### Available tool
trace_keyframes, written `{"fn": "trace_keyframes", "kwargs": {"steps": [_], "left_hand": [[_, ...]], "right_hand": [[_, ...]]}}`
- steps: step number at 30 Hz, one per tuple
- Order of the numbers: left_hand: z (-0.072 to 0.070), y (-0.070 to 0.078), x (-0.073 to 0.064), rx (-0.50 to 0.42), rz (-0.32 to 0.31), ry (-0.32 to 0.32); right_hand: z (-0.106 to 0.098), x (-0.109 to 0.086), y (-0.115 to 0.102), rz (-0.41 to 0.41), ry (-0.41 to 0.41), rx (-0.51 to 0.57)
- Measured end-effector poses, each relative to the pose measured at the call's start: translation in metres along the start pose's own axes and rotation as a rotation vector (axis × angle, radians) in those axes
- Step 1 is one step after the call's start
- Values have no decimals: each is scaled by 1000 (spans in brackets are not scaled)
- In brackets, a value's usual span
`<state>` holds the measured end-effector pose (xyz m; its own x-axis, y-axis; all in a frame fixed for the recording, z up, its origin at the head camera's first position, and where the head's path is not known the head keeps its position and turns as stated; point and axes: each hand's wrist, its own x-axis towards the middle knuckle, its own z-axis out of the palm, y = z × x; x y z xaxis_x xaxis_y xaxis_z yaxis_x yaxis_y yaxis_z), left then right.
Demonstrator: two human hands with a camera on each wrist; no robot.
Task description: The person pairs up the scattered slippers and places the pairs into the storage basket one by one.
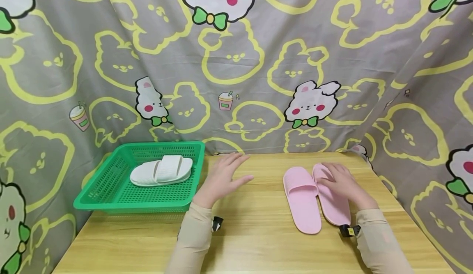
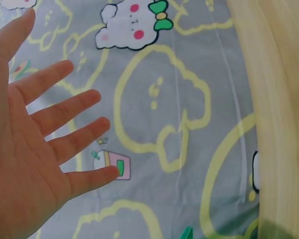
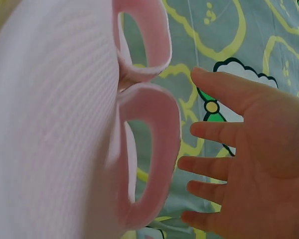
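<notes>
Two pink slippers lie side by side on the right part of the table, toes toward the curtain. The left pink slipper (image 1: 304, 208) shows whole; the right pink slipper (image 1: 332, 204) is partly covered by my right hand (image 1: 343, 183), which hovers over its strap with spread fingers. In the right wrist view, a gap separates those fingertips from the straps (image 3: 162, 149). My left hand (image 1: 220, 181) is held in the air just right of the green basket (image 1: 138, 206), fingers spread and holding nothing. White slippers (image 1: 162, 171) lie in the basket, one apparently over the other.
The wooden table (image 1: 258, 241) runs to a grey curtain (image 1: 236, 72) with yellow outlines and cartoon rabbits, which hangs behind and on both sides. The basket stands at the back left, its rim raised above the tabletop. A small black camera (image 1: 349, 230) sits at the right wrist.
</notes>
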<state>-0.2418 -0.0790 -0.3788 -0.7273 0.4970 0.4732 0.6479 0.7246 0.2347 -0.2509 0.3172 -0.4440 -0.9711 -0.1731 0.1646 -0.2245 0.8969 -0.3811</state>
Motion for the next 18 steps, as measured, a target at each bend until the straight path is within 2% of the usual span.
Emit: {"fn": "trace_keyframes", "kwargs": {"steps": [9, 18], "left_hand": [[14, 8, 9, -32, -20, -25], [31, 13, 18, -80, -24, -44]], "right_hand": [[7, 2, 14, 31, -49, 0], [11, 3, 22, 20, -72, 12]]}}
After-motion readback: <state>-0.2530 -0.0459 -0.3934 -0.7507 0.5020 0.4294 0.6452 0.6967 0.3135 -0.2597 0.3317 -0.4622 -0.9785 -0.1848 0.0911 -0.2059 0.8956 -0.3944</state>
